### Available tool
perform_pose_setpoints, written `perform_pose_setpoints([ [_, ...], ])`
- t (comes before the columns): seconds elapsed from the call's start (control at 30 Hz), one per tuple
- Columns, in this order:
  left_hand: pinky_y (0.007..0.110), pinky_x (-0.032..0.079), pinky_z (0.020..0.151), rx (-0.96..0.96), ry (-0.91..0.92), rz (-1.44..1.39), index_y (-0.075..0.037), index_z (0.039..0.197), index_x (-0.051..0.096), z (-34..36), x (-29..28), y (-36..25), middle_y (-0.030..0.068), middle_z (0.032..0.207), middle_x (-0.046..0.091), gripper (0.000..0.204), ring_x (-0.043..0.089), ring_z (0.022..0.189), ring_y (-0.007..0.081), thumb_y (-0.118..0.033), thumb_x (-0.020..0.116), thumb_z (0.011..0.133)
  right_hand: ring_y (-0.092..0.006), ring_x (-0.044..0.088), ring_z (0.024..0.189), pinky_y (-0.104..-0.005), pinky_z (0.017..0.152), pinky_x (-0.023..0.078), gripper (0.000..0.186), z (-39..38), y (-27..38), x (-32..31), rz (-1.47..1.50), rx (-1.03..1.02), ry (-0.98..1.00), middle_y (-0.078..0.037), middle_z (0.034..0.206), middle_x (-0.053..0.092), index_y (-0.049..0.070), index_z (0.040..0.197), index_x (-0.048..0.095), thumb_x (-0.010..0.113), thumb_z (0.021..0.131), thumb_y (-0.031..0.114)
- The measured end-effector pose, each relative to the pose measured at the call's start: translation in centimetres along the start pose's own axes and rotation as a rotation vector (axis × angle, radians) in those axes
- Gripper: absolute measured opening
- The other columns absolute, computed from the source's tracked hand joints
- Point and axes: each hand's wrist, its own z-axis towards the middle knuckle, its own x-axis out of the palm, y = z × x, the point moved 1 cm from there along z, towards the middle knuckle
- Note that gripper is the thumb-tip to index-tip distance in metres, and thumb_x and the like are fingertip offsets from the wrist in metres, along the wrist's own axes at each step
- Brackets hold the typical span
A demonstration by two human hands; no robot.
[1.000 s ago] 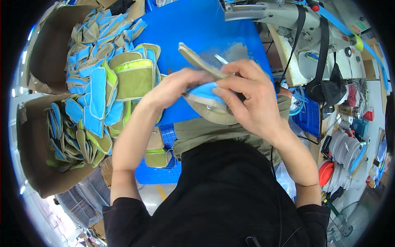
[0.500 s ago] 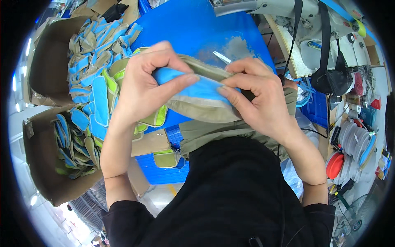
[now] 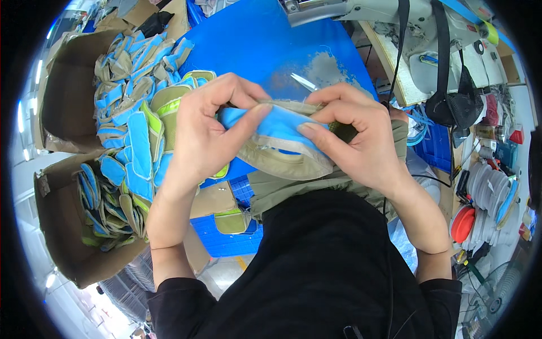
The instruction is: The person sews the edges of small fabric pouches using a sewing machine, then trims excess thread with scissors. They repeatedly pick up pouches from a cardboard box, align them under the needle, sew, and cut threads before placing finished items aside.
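A blue-and-khaki sewn fabric piece is stretched between my two hands above the blue table. My left hand pinches its left end between thumb and fingers. At the right end, my right hand pinches the blue part in the same way. The khaki edge hangs in a loose curve below, with a small gap showing blue. Dark green mesh shows beside my right palm. A pointed metal blade sticks out just beyond my right fingers; its other end is hidden, so I cannot tell whether it touches the hand.
Blue-and-khaki fabric pieces are heaped on the table's left, beside blue and lime-green ones. Two cardboard boxes stand at the left, the nearer holding similar pieces. A sewing machine stands at the far right, with black straps hanging near it.
The khaki side of the fabric piece has turned and opened into a curved fold. My left hand has shifted slightly right and nearer; both hands keep their pinch.
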Motion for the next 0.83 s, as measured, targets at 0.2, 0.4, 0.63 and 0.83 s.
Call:
perform_pose_setpoints([
  [0.2, 0.027, 0.051, 0.075, 0.103, -0.092, 0.044, -0.001, 0.078, 0.063, -0.6, 0.2, -0.7, 0.0107, 0.093, 0.072, 0.015, 0.066, 0.084, 0.015, 0.005, 0.076, 0.082, -0.0224, 0.07, 0.081, -0.0311, 0.069, 0.051, 0.016, 0.2, -0.3, 0.2, 0.055, -0.022, -0.059, -0.014, 0.098, 0.071, 0.002, 0.078, 0.068, 0.082, 0.079, 0.01],
  [0.4, 0.029, 0.051, 0.071, 0.178, -0.151, 0.085, -0.001, 0.075, 0.06, -1.0, 0.3, -1.0, 0.01, 0.087, 0.072, 0.018, 0.068, 0.08, 0.0179, 0.006, 0.076, 0.079, -0.0212, 0.066, 0.075, -0.0316, 0.065, 0.049, 0.018, 0.3, 0.2, 0.2, 0.022, -0.045, -0.071, -0.011, 0.09, 0.069, 0.002, 0.074, 0.064, 0.08, 0.078, 0.007],
  [0.63, 0.029, 0.05, 0.075, 0.212, -0.146, 0.097, -0.002, 0.074, 0.059, -1.5, 0.1, -1.4, 0.0103, 0.089, 0.072, 0.021, 0.066, 0.081, 0.0171, 0.008, 0.077, 0.077, -0.0213, 0.063, 0.07, -0.0332, 0.06, 0.046, 0.022, 0.3, 0.2, 0.2, 0.027, -0.067, -0.052, -0.01, 0.086, 0.067, 0.002, 0.072, 0.058, 0.078, 0.078, 0.006],
  [0.83, 0.03, 0.051, 0.077, 0.168, -0.137, 0.081, -0.002, 0.075, 0.059, -1.7, 0.0, -1.7, 0.0106, 0.09, 0.072, 0.021, 0.066, 0.083, 0.0174, 0.009, 0.077, 0.078, -0.0217, 0.063, 0.069, -0.0336, 0.059, 0.045, 0.022, 0.3, 0.2, 0.1, 0.013, -0.048, -0.02, -0.01, 0.085, 0.067, 0.002, 0.072, 0.058, 0.078, 0.079, 0.007],
])
